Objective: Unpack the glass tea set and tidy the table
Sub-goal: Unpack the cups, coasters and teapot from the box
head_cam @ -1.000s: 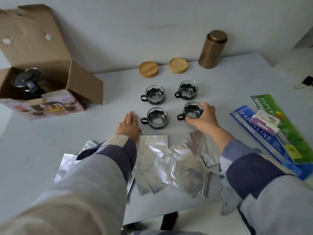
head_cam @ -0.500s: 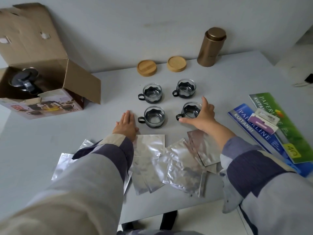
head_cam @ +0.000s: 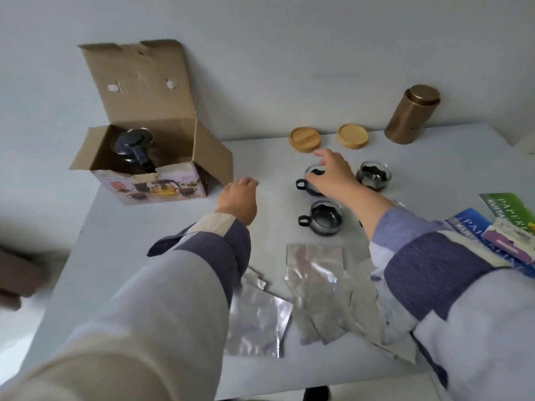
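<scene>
Glass cups in black holders stand mid-table. My right hand (head_cam: 331, 175) hovers with loosely spread fingers over the far-left cup (head_cam: 302, 183) and hides most of it. The far-right cup (head_cam: 373, 175) and the near-left cup (head_cam: 325, 217) stand free, and my right forearm covers the near-right one. My left hand (head_cam: 240, 196) is raised above the table between the cups and the open cardboard box (head_cam: 150, 180), fingers relaxed, holding nothing. A dark-lidded glass teapot (head_cam: 133, 149) sits inside the box.
Two wooden coasters (head_cam: 305, 139) (head_cam: 352, 136) and a gold canister (head_cam: 411, 114) line the back wall. Several silver foil bags (head_cam: 315, 267) lie near the front edge. A green booklet (head_cam: 506, 208) and a blue booklet (head_cam: 469, 224) lie at the right.
My right hand left the near-right cup and moved forward-left over the far-left cup. My left hand lifted off the table toward the box. The view swung left.
</scene>
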Available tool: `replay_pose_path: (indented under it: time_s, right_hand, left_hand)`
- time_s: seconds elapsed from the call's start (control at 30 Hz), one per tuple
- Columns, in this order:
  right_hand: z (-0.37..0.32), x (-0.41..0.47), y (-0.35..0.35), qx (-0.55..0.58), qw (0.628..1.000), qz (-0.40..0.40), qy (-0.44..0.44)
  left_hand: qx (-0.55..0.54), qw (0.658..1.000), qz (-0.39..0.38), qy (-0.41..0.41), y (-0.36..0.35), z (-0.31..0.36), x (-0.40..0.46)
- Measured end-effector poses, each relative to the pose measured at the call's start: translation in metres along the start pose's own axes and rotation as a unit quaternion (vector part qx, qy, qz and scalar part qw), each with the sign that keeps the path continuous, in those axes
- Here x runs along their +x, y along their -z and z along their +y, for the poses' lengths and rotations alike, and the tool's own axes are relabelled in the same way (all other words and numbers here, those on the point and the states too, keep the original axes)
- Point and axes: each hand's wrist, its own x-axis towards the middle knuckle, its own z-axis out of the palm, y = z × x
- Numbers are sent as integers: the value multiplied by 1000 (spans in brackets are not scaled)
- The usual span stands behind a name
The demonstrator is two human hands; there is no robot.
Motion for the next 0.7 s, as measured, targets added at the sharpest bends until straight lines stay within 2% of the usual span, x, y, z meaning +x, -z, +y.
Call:
replay_pose_path:
  time_s: [0.17,0.3,0.4,0.53,0.6,0.7]
  right_hand:
    - [-92,9,-57,41,996,-33,69]
    - [-162,14,-104,56,990,-58,113]
    - [-201,23,-139,49,987,-56,140]
    - [-241,38,-172,-18,984,-47,172]
    - [-260,44,-185,-26,986,-77,145]
    - [-278,53,-201,-48,989,-123,70]
  left_hand:
    - [-4,989,142,28,43,-90,-13]
    - [4,978,194,82,66,-160,-22]
    - [-11,977,170,131,74,-206,-23]
    - [-41,979,99,171,76,-250,-20]
    - [-72,979,62,181,73,-260,-19]
    - [-108,976,50,181,65,-263,-21]
